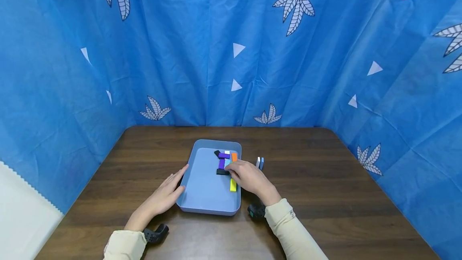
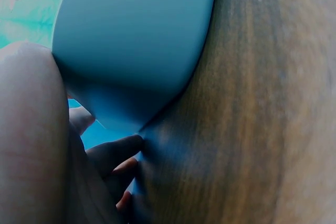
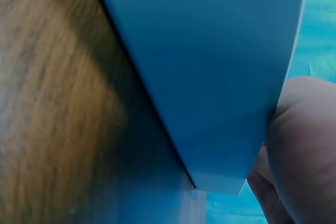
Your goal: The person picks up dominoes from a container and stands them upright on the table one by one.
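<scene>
A shallow blue-grey tray (image 1: pixel 205 208) lies on the table, with small coloured blocks toward its right side. My left hand (image 1: pixel 164 195) rests along the tray's left wall, fingers extended; the left wrist view shows the fingers beside the outer wall (image 2: pixel 142 35). Over the right rim reaches my right hand (image 1: pixel 249 175), its fingers bent down among the blocks. Around its fingertips are purple blocks (image 1: pixel 221 164), a black block (image 1: pixel 222 171), an orange block (image 1: pixel 234 157) and a yellow block (image 1: pixel 233 185). Whether the fingers pinch a block is hidden in every view.
Right of the tray, a white block (image 1: pixel 258 162) and a blue block (image 1: pixel 261 163) stand side by side on the wooden table (image 1: pixel 325 196). A black pointed piece (image 1: pixel 217 153) lies at the blocks' far end. Blue curtains (image 1: pixel 202 51) hang behind the table.
</scene>
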{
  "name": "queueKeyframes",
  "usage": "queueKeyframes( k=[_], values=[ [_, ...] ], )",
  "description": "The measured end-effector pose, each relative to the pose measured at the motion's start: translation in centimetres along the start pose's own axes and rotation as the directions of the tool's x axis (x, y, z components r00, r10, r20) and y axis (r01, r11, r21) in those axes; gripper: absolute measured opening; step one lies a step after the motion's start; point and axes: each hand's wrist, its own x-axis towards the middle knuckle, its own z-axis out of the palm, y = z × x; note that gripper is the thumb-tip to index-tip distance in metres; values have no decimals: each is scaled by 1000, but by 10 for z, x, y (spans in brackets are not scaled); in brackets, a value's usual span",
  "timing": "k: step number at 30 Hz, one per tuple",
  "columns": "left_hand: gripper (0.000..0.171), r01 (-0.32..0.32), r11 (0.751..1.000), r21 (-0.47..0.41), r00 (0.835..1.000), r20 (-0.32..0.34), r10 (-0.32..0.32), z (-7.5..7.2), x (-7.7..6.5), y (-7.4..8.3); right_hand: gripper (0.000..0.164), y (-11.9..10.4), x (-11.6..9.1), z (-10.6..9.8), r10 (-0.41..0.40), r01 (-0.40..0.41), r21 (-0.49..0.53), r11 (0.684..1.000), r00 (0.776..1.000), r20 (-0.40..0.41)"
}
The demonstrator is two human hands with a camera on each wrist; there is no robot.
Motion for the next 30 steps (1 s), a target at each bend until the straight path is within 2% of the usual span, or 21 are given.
queueKeyframes(
  k=[5, 9, 13, 16, 21, 30],
  values=[
    [67, -2, 1000, -6, 1000, 6, 2, -1, 0, 0, 23, 0, 0, 0, -7, 7, 35, 999, 1000, 5],
    [67, 0, 1000, 2, 1000, 13, 0, 0, 0, 0, 28, -1, -1, 1, 61, -62, 55, 997, 998, 22],
    [67, -19, 1000, 10, 1000, 2, 18, -1, 0, 1, 32, -4, 1, 1, 140, -141, 28, 990, 990, 34],
    [67, -16, 1000, 5, 1000, 1, 16, -1, 0, 2, 32, -5, 2, 1, 170, -171, 14, 985, 984, 48],
    [68, -6, 1000, -2, 1000, 11, 6, -1, 0, 1, 29, -5, 3, 1, 168, -171, 29, 985, 983, 68],
    [68, -2, 1000, 0, 1000, 3, 2, -1, 1, 0, 28, -5, 6, -4, 111, -115, 40, 993, 990, 92]
  ],
)
